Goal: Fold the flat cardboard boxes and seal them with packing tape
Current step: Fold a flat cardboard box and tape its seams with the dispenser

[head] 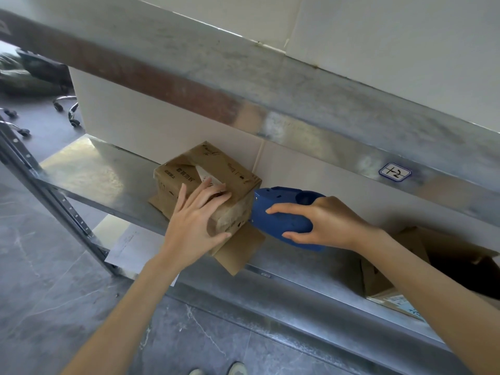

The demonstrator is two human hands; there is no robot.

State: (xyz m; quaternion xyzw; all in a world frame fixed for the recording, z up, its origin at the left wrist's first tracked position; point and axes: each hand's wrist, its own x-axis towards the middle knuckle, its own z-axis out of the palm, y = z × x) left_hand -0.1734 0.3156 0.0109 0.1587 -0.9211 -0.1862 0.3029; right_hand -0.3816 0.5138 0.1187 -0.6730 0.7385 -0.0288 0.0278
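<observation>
I make out a handwritten mark like "+2" on a small blue-edged sticker [395,172] on the upper shelf's [324,125] front edge. The cardboard box [216,169] carries dark printed characters (too blurred to read).

2 hands [193,223] [330,226], 2 cardboard boxes [216,163] [378,280], 1 blue tape dispenser [281,201], 1 shelf label [395,172].

Brown box [216,169], blue tape dispenser [281,212]

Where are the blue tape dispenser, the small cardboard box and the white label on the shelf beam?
blue tape dispenser [286,222]: head view, its side.
small cardboard box [221,162]: head view, its top face.
white label [395,172]: head view, its middle.
</observation>
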